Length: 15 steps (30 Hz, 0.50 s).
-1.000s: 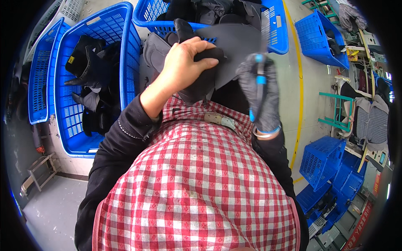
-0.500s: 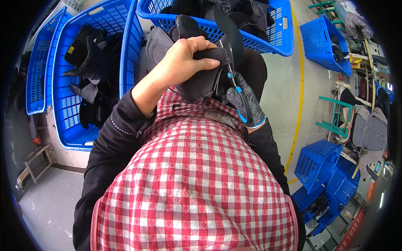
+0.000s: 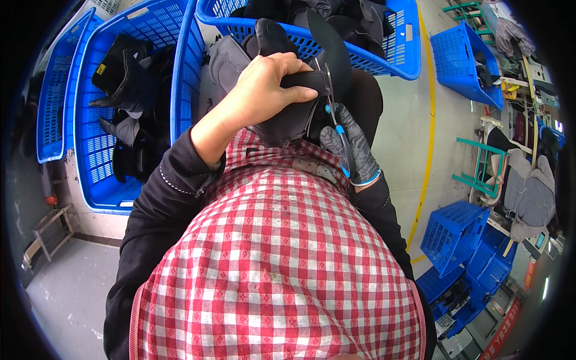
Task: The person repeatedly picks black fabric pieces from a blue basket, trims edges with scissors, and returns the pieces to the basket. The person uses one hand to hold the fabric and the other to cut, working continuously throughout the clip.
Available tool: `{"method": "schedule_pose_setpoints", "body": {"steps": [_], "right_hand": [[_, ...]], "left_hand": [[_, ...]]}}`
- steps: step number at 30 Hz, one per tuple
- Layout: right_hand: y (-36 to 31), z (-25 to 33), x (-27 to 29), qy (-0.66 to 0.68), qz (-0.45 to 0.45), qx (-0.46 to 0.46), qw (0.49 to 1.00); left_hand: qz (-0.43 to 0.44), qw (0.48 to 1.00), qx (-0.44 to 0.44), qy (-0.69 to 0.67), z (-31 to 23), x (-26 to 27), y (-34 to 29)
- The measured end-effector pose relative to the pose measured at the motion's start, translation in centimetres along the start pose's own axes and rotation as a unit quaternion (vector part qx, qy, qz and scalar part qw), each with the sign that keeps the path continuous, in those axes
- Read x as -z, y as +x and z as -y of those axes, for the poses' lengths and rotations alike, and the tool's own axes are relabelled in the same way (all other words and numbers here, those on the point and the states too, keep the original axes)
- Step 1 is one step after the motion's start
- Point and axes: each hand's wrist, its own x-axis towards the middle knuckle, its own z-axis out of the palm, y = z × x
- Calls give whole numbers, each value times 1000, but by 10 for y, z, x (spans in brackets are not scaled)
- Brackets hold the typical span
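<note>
My bare left hand [image 3: 270, 84] is closed on a dark stitched piece [image 3: 285, 123] that looks like a shoe or boot upper. Its thumb presses on top and the fingers curl over the far side. At the right edge of that piece are the blades of a pair of scissors [image 3: 339, 129] with blue-and-black handles. My right hand [image 3: 358, 150], in a grey knit glove, is wrapped round those handles. Just past the blades stands a smooth dark curved piece [image 3: 330, 48]. How far the blades overlap the upper's edge is hard to make out.
A blue crate [image 3: 408, 57] of dark pieces stands ahead, another blue crate [image 3: 186, 90] at the left. Grey uppers [image 3: 227, 63] lie between them. On the right are a yellow floor line [image 3: 430, 138], a green stand [image 3: 480, 171] and more blue crates [image 3: 453, 234].
My right hand has shifted slightly left, and the scissors look a little more closed. My left hand keeps its hold on the upper, almost unmoved.
</note>
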Motion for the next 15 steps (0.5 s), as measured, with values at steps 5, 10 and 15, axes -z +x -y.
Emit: {"method": "schedule_pose_setpoints", "body": {"steps": [5,10,15], "right_hand": [[0,3,-4,-57,-7,0,998],[1,6,-3,-47,-12,-10,999],[0,1,-6,-64,-33,53,996]], "left_hand": [[-8,1000,-7,11,2,-1,0],[-1,1000,-5,-9,0,0,-1],[-2,1000,-13,-3,0,3,-2]]}}
